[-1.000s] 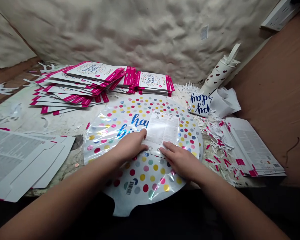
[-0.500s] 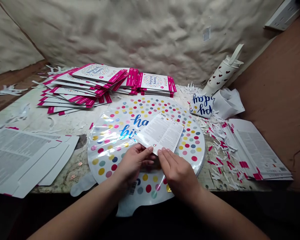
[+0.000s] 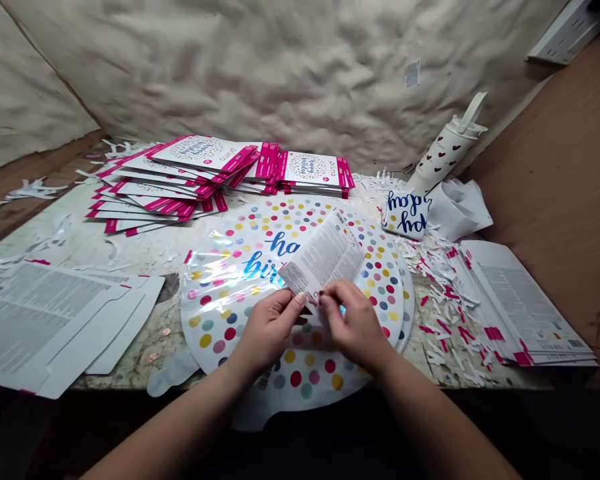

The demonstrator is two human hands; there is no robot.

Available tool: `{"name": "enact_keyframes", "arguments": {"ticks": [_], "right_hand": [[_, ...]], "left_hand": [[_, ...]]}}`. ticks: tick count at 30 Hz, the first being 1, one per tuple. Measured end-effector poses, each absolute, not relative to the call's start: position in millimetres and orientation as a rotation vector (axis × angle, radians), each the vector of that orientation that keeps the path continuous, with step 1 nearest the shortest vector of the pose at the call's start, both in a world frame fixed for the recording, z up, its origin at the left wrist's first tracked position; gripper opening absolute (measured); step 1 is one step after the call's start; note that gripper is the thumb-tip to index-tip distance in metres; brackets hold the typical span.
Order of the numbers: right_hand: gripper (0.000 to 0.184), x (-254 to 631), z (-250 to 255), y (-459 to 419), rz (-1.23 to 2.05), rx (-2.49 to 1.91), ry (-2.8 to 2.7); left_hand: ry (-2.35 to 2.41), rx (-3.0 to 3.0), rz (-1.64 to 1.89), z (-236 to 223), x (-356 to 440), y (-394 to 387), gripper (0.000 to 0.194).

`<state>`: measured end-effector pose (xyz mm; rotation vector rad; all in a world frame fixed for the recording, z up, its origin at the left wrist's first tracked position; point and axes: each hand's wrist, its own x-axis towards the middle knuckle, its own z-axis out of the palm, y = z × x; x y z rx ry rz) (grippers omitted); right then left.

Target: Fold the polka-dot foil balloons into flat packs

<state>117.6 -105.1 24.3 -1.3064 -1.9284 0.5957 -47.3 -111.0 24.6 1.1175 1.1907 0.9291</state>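
A round foil balloon with coloured dots and blue "happy birthday" lettering lies flat on the table in front of me. Above it I hold a white printed card, tilted up off the balloon. My left hand pinches the card's near left corner. My right hand pinches its near edge just beside the left one. Both hands hover over the balloon's lower half.
Stacks of pink-edged packaged balloon cards lie at the back. Flat white printed cartons sit on the left, another pile on the right. A heart-patterned bottle, a folded balloon and paper scraps are at right.
The card was pressed flat on the balloon under both hands; now both hands have drawn back to its near edge, pinched it and lifted it off the balloon at a tilt.
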Motion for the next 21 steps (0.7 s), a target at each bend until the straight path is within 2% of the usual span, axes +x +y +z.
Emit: {"name": "enact_keyframes", "arguments": {"ticks": [2, 4, 6, 8, 9, 10, 12, 14, 16, 17, 19, 21], "right_hand": [[0.018, 142.7, 24.4, -100.6, 0.757, -1.404, -1.818], [0.024, 175.1, 29.7, -96.7, 0.687, -1.613, -1.854], [0.029, 200.7, 40.4, -94.3, 0.277, -1.781, -1.873], [0.045, 209.8, 54.7, -94.2, -0.006, -1.629, -1.84], [0.05, 207.9, 62.2, -94.9, -0.009, -1.462, -1.868], [0.046, 202.7, 69.0, -95.7, 0.072, -1.271, -1.925], [0.026, 187.2, 78.5, -95.9, 0.321, -0.942, -1.956], [0.018, 172.1, 80.5, -92.4, 0.522, -0.816, -1.85], [0.022, 163.2, 75.3, -85.5, 0.602, -0.884, -1.707], [0.03, 161.8, 70.6, -81.6, 0.608, -0.935, -1.657], [0.051, 164.4, 58.5, -75.5, 0.555, -1.052, -1.577], [0.052, 171.6, 44.7, -74.4, 0.476, -1.189, -1.563]], "left_hand": [[1.237, 1.155, 1.002, 28.8, -54.0, -107.3, 0.023], [1.353, 1.318, 1.029, 37.4, -63.3, -104.4, 0.024], [1.5, 1.595, 0.994, 51.6, -70.5, -104.1, 0.031], [1.485, 1.911, 0.947, 69.4, -72.8, -105.4, 0.035], [1.39, 2.052, 0.932, 78.5, -72.4, -105.9, 0.039], [1.271, 2.144, 0.95, 86.9, -71.7, -105.7, 0.044], [1.072, 2.154, 1.056, 100.1, -71.5, -102.6, 0.053], [0.977, 2.079, 1.114, 106.7, -75.9, -95.0, 0.048], [0.948, 2.159, 1.114, 108.4, -86.9, -82.5, 0.031], [0.978, 2.278, 1.124, 108.7, -95.2, -73.6, 0.025], [1.201, 2.543, 1.258, 110.2, -117.8, -48.3, 0.026], [1.617, 2.685, 1.373, 112.8, -146.9, -10.8, 0.035]]}}
